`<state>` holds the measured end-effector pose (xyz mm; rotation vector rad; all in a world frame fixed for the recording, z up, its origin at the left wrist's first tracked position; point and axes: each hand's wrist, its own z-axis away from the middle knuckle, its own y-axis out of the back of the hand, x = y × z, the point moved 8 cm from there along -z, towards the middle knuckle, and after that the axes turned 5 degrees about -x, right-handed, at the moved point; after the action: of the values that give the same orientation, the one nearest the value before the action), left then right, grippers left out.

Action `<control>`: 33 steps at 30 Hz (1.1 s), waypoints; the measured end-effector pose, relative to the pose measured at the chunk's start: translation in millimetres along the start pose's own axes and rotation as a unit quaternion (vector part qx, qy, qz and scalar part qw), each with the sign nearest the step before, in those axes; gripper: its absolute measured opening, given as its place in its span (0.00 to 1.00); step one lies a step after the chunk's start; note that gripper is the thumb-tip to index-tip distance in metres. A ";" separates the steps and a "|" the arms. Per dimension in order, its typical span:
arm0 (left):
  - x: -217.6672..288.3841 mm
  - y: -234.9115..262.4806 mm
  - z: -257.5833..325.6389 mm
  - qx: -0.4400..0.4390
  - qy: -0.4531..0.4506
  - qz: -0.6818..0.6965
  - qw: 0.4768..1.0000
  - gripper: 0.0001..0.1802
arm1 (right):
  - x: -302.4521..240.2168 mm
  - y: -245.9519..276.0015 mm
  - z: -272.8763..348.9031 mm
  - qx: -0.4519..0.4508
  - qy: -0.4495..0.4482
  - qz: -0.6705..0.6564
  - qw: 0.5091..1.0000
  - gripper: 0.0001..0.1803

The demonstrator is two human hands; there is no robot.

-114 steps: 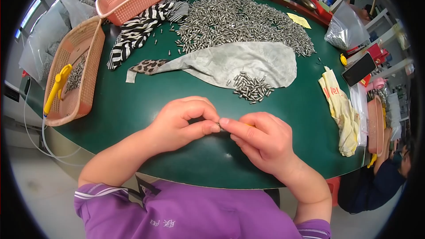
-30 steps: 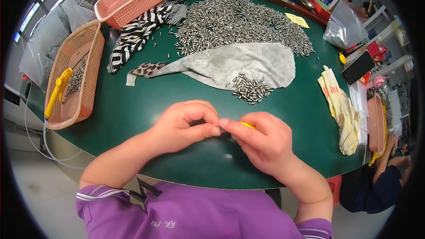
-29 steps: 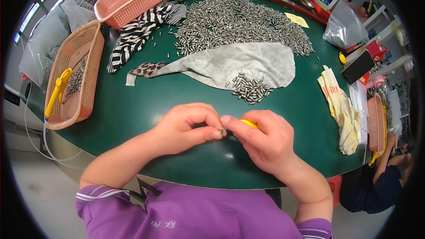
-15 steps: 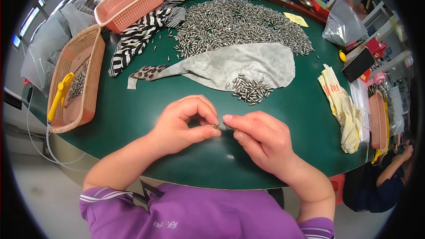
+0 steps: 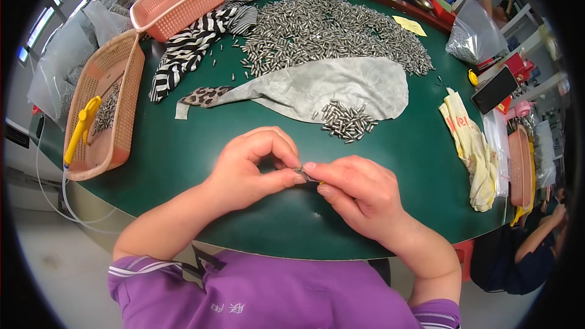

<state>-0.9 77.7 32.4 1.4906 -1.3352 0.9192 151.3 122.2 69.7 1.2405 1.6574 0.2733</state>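
My left hand [image 5: 253, 167] and my right hand [image 5: 356, 192] meet fingertip to fingertip over the near part of the green table [image 5: 183, 164]. Between them they pinch a small metal pin [image 5: 303, 173], mostly hidden by the fingers. A small heap of the same pins [image 5: 347, 120] lies on a grey cloth [image 5: 329, 85] just beyond my hands. Farther back spreads a large pile of metal pins [image 5: 329, 27].
A pink basket [image 5: 103, 109] with pins and a yellow tool [image 5: 82, 128] sits at the left edge; another pink basket [image 5: 180, 0] at the back left. A striped cloth [image 5: 195, 36], yellow-white gloves [image 5: 469, 143], a bag of parts [image 5: 472, 39] and a phone [image 5: 495, 90] lie around.
My hands stayed together, working the small pin; a yellow piece seen at my right fingers a second ago is no longer visible. The view shifted slightly.
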 end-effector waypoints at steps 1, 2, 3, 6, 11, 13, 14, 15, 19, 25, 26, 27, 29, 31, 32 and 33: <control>-0.3 0.2 0.1 0.001 0.000 0.002 1.000 0.12 | 0.0 -0.2 0.1 0.000 0.000 0.000 1.000 0.20; 0.2 0.4 0.1 0.002 0.000 0.003 1.000 0.12 | -0.1 -0.5 0.2 0.000 0.001 0.000 1.000 0.20; 1.7 0.0 -0.2 -0.002 -0.004 -0.007 1.000 0.12 | 0.1 -0.7 0.3 -0.001 0.000 0.000 1.000 0.20; 3.2 -0.4 -0.3 -0.005 -0.008 -0.016 1.000 0.12 | 0.1 -1.2 0.9 0.000 0.002 -0.004 1.000 0.21; 3.0 -0.1 0.0 -0.009 0.006 -0.019 1.000 0.11 | -11.4 -0.9 3.2 -0.009 0.043 0.171 0.984 0.25; 3.3 -0.4 -0.3 -0.010 0.007 -0.041 0.999 0.10 | -13.7 -0.7 3.9 -0.008 0.054 0.207 0.977 0.26; 3.8 -0.5 -0.5 -0.010 0.007 -0.041 0.999 0.10 | -16.0 -1.0 4.3 -0.006 0.066 0.243 0.968 0.26; 4.2 -0.5 -0.6 -0.011 0.008 -0.046 0.999 0.10 | -16.6 -0.3 4.0 -0.006 0.065 0.243 0.968 0.26; 3.7 -1.6 -0.7 -0.008 0.015 -0.037 0.999 0.11 | -7.3 1.5 1.7 0.012 0.038 0.144 0.989 0.24; 4.1 0.2 -0.6 0.001 0.006 -0.038 0.999 0.11 | -4.2 2.5 0.1 0.016 0.025 0.044 0.999 0.21; 3.9 0.2 -0.6 0.001 0.006 -0.038 0.999 0.11 | -4.4 2.2 0.0 0.015 0.025 0.042 0.999 0.21; 3.6 0.6 -0.4 0.003 0.007 -0.039 0.999 0.11 | -4.6 2.2 -0.2 0.015 0.025 0.041 0.999 0.21; 3.2 1.0 -0.1 0.004 0.008 -0.039 0.999 0.11 | -4.7 1.6 -0.6 0.010 0.024 0.041 0.999 0.21; 2.5 0.6 -0.3 0.001 0.010 -0.038 0.999 0.11 | -4.3 1.0 -0.1 0.010 0.023 0.045 0.999 0.21; 2.6 0.6 -0.4 0.001 0.010 -0.037 0.999 0.11 | -4.0 0.7 0.3 0.010 0.023 0.049 0.998 0.22; 3.1 0.2 -0.7 -0.002 0.009 -0.037 0.999 0.11 | -3.3 0.7 1.3 0.010 0.022 0.049 0.998 0.22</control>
<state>-0.7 77.4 35.6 1.5147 -1.2601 0.8797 152.7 119.3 71.5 1.3413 1.6429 0.3487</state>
